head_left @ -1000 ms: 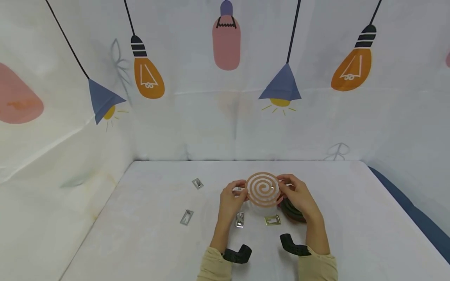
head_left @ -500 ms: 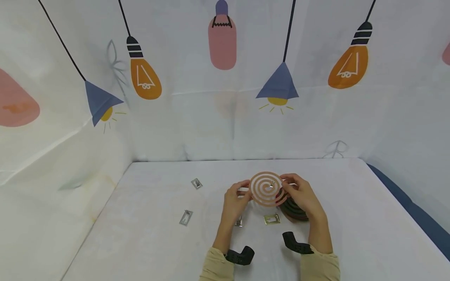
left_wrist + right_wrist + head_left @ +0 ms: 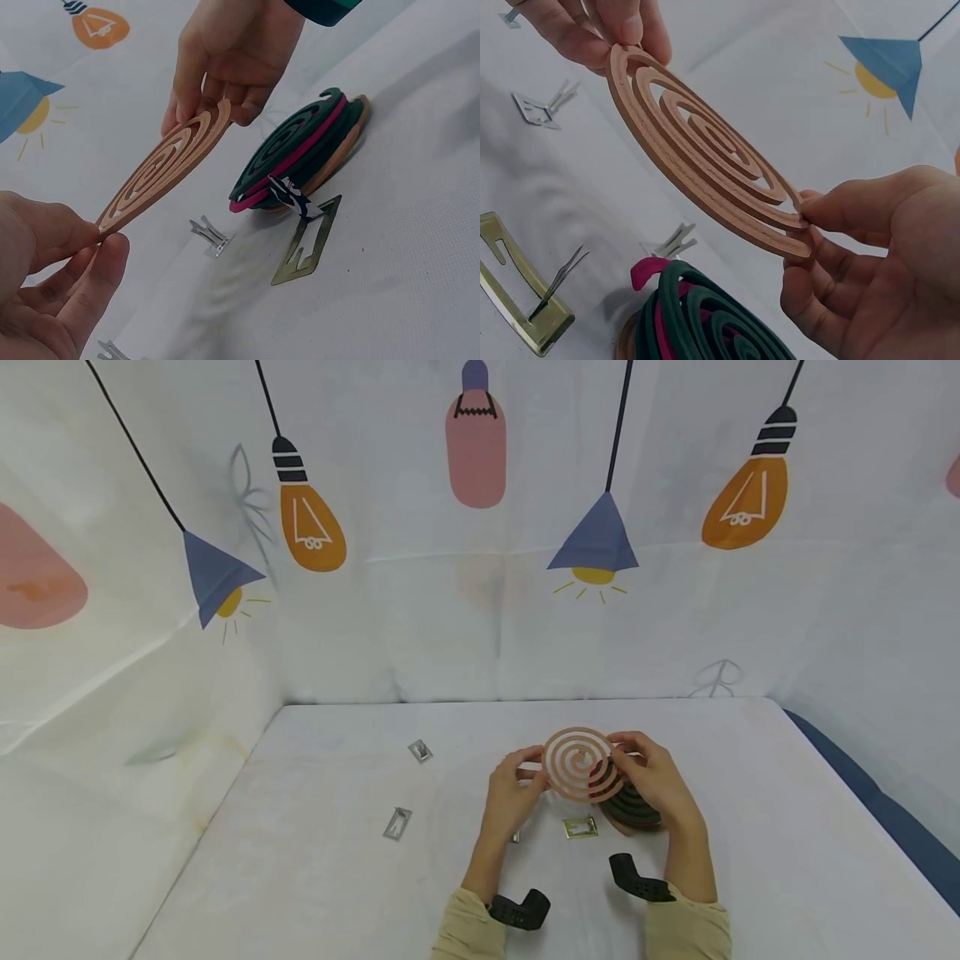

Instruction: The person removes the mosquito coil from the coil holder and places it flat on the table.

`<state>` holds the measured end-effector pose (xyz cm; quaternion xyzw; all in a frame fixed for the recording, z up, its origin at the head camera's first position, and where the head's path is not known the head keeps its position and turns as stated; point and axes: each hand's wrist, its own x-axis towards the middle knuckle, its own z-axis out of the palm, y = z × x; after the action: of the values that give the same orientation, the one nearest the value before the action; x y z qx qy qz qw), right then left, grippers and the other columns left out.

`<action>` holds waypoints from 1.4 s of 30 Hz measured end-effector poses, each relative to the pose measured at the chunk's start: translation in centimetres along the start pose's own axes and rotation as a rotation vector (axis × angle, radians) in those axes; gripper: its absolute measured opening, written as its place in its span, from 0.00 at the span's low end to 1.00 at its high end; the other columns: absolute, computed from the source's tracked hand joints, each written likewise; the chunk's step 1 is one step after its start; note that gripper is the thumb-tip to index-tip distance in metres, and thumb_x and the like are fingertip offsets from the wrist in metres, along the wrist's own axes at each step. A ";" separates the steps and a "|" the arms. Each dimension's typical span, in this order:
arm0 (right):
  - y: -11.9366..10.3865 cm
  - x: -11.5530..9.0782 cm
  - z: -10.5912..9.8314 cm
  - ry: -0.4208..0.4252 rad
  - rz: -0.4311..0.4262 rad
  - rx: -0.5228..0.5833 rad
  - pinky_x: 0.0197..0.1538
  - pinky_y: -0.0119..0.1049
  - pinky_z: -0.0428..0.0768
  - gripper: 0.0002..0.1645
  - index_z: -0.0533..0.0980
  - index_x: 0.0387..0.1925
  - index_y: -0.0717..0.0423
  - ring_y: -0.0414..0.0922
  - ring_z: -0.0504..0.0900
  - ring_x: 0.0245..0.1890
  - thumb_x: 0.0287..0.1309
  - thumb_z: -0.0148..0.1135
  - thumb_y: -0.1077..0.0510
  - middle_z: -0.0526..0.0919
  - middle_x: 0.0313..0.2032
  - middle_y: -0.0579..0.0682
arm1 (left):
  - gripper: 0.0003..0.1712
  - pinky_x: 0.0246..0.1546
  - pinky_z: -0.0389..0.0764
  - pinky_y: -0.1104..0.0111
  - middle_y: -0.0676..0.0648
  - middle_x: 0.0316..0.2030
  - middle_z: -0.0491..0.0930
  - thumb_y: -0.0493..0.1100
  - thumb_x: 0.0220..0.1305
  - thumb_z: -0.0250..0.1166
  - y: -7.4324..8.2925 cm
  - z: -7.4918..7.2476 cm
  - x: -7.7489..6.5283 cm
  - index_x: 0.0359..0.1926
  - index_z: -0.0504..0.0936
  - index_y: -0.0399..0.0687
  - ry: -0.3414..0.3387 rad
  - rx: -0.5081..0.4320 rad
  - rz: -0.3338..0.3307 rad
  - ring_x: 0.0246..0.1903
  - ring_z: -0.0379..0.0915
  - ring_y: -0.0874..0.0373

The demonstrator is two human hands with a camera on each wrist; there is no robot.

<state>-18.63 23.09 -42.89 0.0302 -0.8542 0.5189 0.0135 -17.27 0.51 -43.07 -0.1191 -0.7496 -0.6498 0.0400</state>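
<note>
A tan mosquito coil (image 3: 577, 763) is held up above the table between both hands, tilted toward the head camera. My left hand (image 3: 516, 789) pinches its left rim between thumb and fingers; my right hand (image 3: 654, 777) pinches the right rim. In the right wrist view the coil (image 3: 694, 176) is a single flat spiral, its loops a little apart. Below and beside the right hand lies a stack of mosquito coils (image 3: 633, 810), dark green on top, with pink and tan layers showing in the left wrist view. The coil's lower right edge covers part of the stack.
A gold metal coil stand (image 3: 581, 828) lies in front of the stack. Silver stands lie farther left, one silver stand (image 3: 420, 751) at the back and another silver stand (image 3: 397, 824) nearer. My left arm mostly hides a further stand (image 3: 515, 837). White cloth hangs behind the table.
Both hands have shifted slightly right with the tan coil, which overlaps more of the stack in the head view. My left arm now covers most of one silver stand.
</note>
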 end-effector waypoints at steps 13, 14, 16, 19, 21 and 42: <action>0.4 -0.1 -0.3 0.033 -0.004 -0.003 0.34 0.32 0.80 0.20 0.70 0.57 0.60 0.34 0.76 0.34 0.67 0.51 0.56 0.74 0.46 0.62 | 0.21 0.31 0.84 0.70 0.32 0.46 0.78 0.26 0.58 0.59 -1.8 1.3 0.4 0.54 0.75 0.32 -0.008 -0.048 -0.011 0.39 0.82 0.39; 0.4 -0.1 -0.4 0.035 -0.006 0.000 0.34 0.32 0.80 0.20 0.70 0.57 0.61 0.34 0.76 0.33 0.67 0.51 0.56 0.74 0.46 0.62 | 0.21 0.31 0.84 0.70 0.33 0.46 0.79 0.27 0.58 0.60 -2.1 1.5 0.5 0.54 0.75 0.33 -0.007 -0.049 -0.013 0.38 0.82 0.41; 0.5 -0.1 -0.5 0.040 -0.013 0.001 0.33 0.32 0.81 0.19 0.70 0.56 0.61 0.34 0.76 0.33 0.67 0.51 0.57 0.74 0.46 0.62 | 0.21 0.30 0.84 0.72 0.35 0.45 0.79 0.28 0.57 0.60 -2.6 1.7 0.7 0.54 0.76 0.35 -0.004 -0.061 -0.011 0.38 0.83 0.44; 0.5 -0.2 -0.7 0.050 -0.014 -0.008 0.32 0.32 0.80 0.19 0.70 0.56 0.62 0.34 0.75 0.32 0.68 0.50 0.57 0.74 0.46 0.62 | 0.21 0.30 0.83 0.73 0.37 0.45 0.80 0.29 0.57 0.61 -3.0 2.0 0.7 0.53 0.76 0.36 -0.009 -0.055 -0.004 0.36 0.84 0.49; 0.5 -0.2 -0.8 0.053 -0.004 -0.016 0.33 0.32 0.80 0.20 0.69 0.57 0.62 0.34 0.75 0.32 0.68 0.50 0.57 0.74 0.46 0.62 | 0.21 0.29 0.83 0.74 0.38 0.45 0.80 0.30 0.57 0.61 -3.1 2.2 0.7 0.53 0.77 0.38 -0.015 -0.049 -0.004 0.35 0.84 0.52; 1.0 -0.8 -1.4 0.074 0.043 -0.014 0.30 0.30 0.77 0.21 0.68 0.59 0.61 0.36 0.74 0.29 0.69 0.47 0.56 0.74 0.47 0.62 | 0.22 0.26 0.78 0.79 0.43 0.39 0.83 0.33 0.56 0.63 -2.7 3.7 -0.1 0.54 0.74 0.45 -0.050 0.020 -0.041 0.28 0.82 0.64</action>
<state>-17.89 24.83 -43.15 -0.0075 -0.8572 0.5137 0.0344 -17.47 3.79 -46.26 -0.1196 -0.7590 -0.6400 0.0089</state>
